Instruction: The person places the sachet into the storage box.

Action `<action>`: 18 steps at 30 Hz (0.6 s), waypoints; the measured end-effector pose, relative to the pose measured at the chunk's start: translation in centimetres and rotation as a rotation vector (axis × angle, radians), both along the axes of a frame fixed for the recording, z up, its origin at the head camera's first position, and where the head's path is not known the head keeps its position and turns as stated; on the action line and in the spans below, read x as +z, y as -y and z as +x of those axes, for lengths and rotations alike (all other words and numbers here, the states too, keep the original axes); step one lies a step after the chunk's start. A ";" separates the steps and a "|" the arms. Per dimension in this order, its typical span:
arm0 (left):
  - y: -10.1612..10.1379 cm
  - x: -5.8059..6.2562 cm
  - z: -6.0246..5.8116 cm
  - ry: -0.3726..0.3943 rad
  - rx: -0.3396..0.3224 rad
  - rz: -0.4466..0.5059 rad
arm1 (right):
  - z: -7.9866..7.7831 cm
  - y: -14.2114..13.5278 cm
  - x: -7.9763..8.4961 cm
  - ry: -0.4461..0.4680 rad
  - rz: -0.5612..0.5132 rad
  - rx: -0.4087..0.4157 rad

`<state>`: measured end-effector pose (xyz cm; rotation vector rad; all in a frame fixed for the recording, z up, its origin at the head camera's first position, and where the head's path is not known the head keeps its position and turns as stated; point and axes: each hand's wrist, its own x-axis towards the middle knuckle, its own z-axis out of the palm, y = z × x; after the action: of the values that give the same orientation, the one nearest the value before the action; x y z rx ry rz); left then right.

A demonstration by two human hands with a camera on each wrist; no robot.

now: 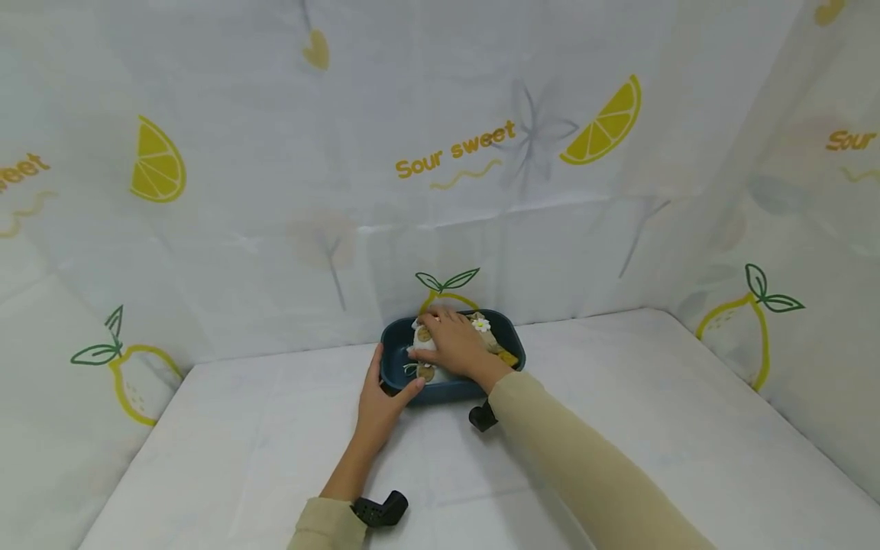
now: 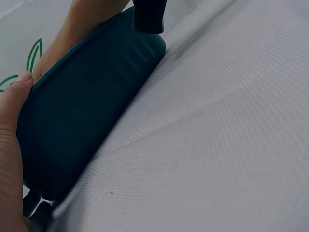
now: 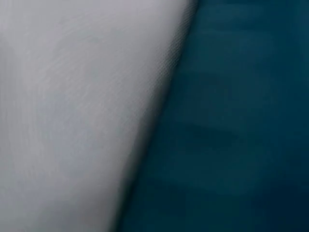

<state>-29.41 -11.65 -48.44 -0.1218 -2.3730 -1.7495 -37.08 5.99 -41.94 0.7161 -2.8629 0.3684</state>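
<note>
A dark blue plastic basin (image 1: 447, 393) stands at the back of the white surface. My left hand (image 1: 378, 409) holds its front left corner, thumb on the rim and fingers along the left wall. In the left wrist view the left thumb (image 2: 17, 94) touches the rim. My right hand (image 1: 457, 344) reaches into the basin over a white soft item with brown round patches (image 1: 425, 373), thumb and fingers spread across it; whether they grip it is hidden. Beside that hand lie a white daisy-like flower (image 1: 481, 325) and a yellow piece (image 1: 508, 357). The right wrist view shows only basin wall and cloth.
White cloth (image 1: 275, 428) covers the table, and lemon-printed sheets (image 1: 275, 191) rise behind it and at both sides. The basin stands close to the back sheet. Black wrist-worn devices (image 1: 381, 509) project from both wrists near the tabletop.
</note>
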 end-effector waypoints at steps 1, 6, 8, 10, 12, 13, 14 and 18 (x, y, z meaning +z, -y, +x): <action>0.1 0.0 -0.1 -0.003 0.000 0.001 | 0.0 0.0 0.1 0.002 0.007 0.004; 0.0 -0.1 0.0 -0.004 -0.005 -0.003 | 1.0 -1.4 0.9 -0.027 -0.045 0.042; -0.1 -0.1 0.1 -0.003 -0.007 -0.011 | 1.8 -2.2 1.5 -0.044 -0.103 0.059; 0.0 -0.1 0.2 -0.002 -0.002 -0.024 | 2.8 -3.0 2.1 -0.054 -0.164 0.072; 0.0 -0.1 0.2 0.001 0.009 -0.028 | 3.8 -3.9 2.7 -0.048 -0.237 0.079; 0.0 -0.1 0.3 0.002 0.014 -0.029 | 4.3 -4.4 2.9 -0.038 -0.276 0.079; 0.0 -0.1 0.2 0.004 0.018 -0.030 | 4.7 -5.0 3.0 -0.031 -0.310 0.080; -0.1 0.0 0.0 0.004 0.021 -0.026 | 6.5 -7.3 3.1 -0.020 -0.438 0.065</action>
<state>-29.36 -11.51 -48.40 -0.0966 -2.3915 -1.7108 -30.54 13.33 -38.81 0.7168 -2.6019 0.9516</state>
